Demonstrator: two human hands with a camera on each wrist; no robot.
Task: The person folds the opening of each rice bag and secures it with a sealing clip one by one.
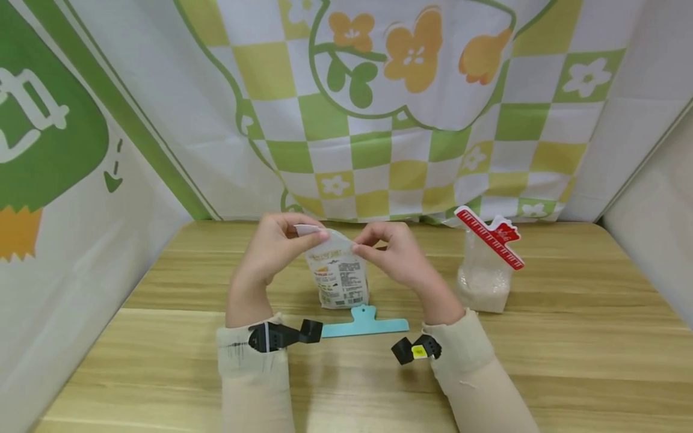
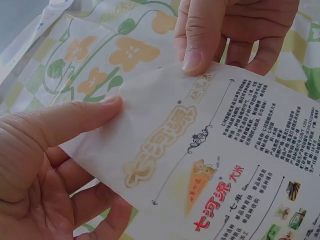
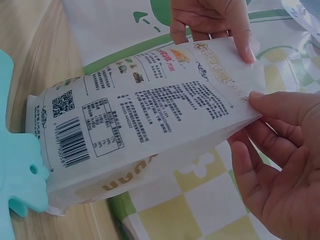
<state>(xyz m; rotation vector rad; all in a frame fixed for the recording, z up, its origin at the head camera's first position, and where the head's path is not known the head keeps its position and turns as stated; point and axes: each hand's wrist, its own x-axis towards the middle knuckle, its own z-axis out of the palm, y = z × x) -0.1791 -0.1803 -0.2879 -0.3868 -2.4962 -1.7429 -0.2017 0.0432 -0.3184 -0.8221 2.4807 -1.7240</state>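
In the head view, a white printed bag (image 1: 341,279) stands on the table (image 1: 574,337) at the centre of the frame, its top drawn up between two hands. The left hand (image 1: 267,252), just left of centre, pinches the bag's upper left edge, thumb on the near face and fingers behind. The right hand (image 1: 397,255), just right of centre, pinches the upper right corner between thumb and fingers.

The left wrist view shows the top of the bag pulled flat, with the left hand at the lower left and the right hand at the upper right; gold and red lettering, a small orange emblem and columns of black text run across the face. In the right wrist view the bag slants across the frame, a barcode and a square code at its left end.

A light blue clip (image 1: 364,325) lies on the table just below the bag in the head view; whether the two touch is hard to tell. At the right of that frame stands a clear bag (image 1: 483,288) of white contents, with a red and white clip (image 1: 489,236) set aslant across its top. Both pale sleeves (image 1: 251,373) carry black wrist mounts (image 1: 276,337). A green, yellow and white checked cloth (image 1: 368,147) with orange flowers fills the upper middle.
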